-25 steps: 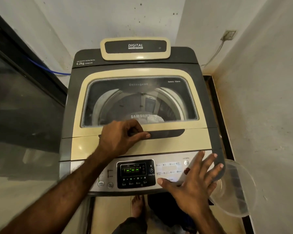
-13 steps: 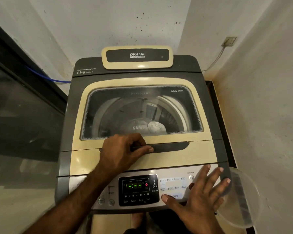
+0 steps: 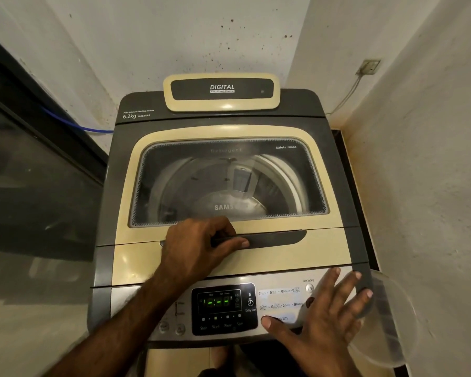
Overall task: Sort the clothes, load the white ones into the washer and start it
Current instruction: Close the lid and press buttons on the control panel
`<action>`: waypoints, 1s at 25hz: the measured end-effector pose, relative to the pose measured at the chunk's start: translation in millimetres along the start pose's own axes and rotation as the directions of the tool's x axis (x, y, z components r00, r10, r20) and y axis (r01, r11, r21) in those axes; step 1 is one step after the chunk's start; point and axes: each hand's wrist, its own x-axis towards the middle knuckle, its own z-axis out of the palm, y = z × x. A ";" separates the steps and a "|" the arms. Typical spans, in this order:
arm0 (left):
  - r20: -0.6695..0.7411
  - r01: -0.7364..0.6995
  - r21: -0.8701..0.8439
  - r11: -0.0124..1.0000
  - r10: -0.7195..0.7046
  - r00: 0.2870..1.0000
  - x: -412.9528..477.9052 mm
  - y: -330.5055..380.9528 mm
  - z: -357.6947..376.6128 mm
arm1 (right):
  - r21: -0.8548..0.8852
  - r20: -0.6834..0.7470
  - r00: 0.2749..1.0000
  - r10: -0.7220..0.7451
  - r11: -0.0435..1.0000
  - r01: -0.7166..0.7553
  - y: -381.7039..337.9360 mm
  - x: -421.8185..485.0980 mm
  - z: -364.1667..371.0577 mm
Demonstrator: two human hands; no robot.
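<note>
A grey and cream top-loading washer (image 3: 297, 104) fills the middle of the head view, its glass lid (image 3: 229, 133) down. Through the glass a pale, blurred bundle of white clothes (image 3: 245, 204) shows in the drum. My left hand (image 3: 196, 248) is curled over the dark lid handle (image 3: 278, 238), fingers tucked into its recess. My right hand (image 3: 324, 319) lies spread and flat on the control panel, thumb tip on the Program button. The display (image 3: 220, 302) glows green.
A clear plastic tub (image 3: 392, 322) stands beside the washer's front right corner. White walls close in behind and on the right, with a wall socket (image 3: 369, 66). A dark glass pane (image 3: 33, 186) and a blue hose (image 3: 74, 125) are on the left.
Both hands have kept their places on the handle and panel. The view has shifted so the washer sits lower in frame, and the white bundle in the drum now looks smeared.
</note>
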 end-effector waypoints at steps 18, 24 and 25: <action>-0.007 -0.004 0.016 1.000 0.004 1.000 0.1 1.4 -1.1 | 0.035 0.015 1.000 -0.001 0.999 0.001 -3.2 -4.6 -5.0; -0.018 0.002 0.017 1.000 -0.001 1.000 0.4 -1.8 0.0 | 0.084 0.009 0.998 -0.054 0.995 0.053 2.0 -4.1 -2.6; -0.020 -0.002 0.019 1.000 0.003 1.000 0.7 -2.2 0.0 | 0.095 0.009 0.997 -0.074 0.993 0.073 2.9 -4.2 -2.5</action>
